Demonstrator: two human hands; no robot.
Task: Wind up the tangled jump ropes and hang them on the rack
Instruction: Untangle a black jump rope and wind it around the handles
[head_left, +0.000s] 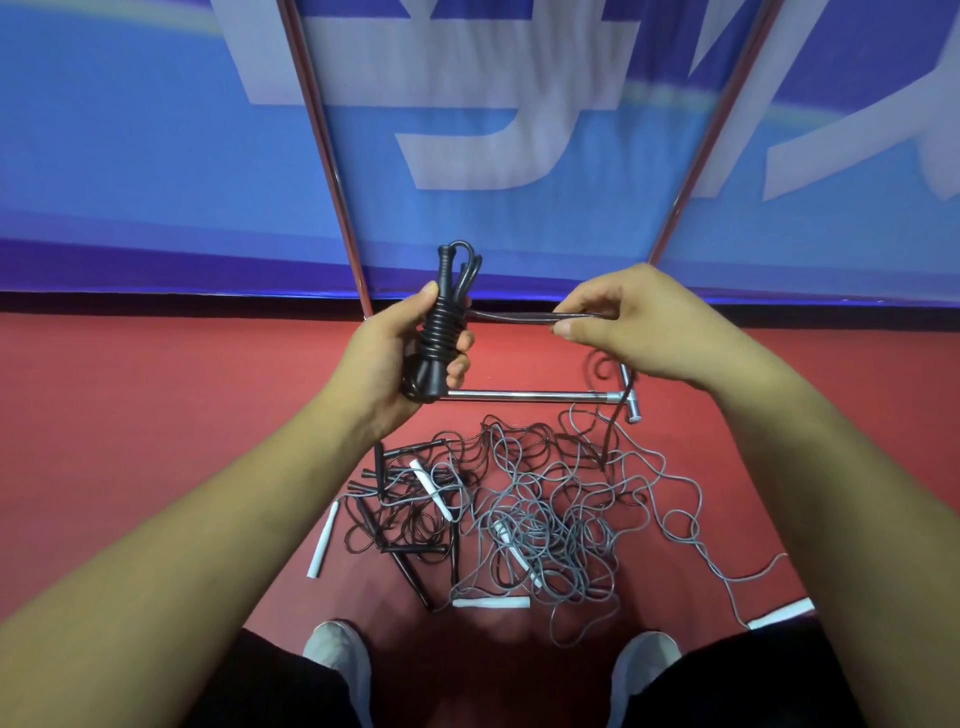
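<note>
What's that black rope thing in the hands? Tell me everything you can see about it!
The black jump rope looks like shiny rubber or plastic. Its cord is wound in tight coils around a black handle, which stands upright in the left hand, with a loop poking out on top. One loose strand runs sideways to the right hand, which pinches it tight, then seems to drop toward the tangled pile on the red floor.

Both arms (208, 519) are bare, from the bottom edge up to the left hand (395, 353) and the right hand (639, 322). The legs are in black clothes (270, 686). On the feet are pale grey shoes (337, 660) with round toes.
</note>
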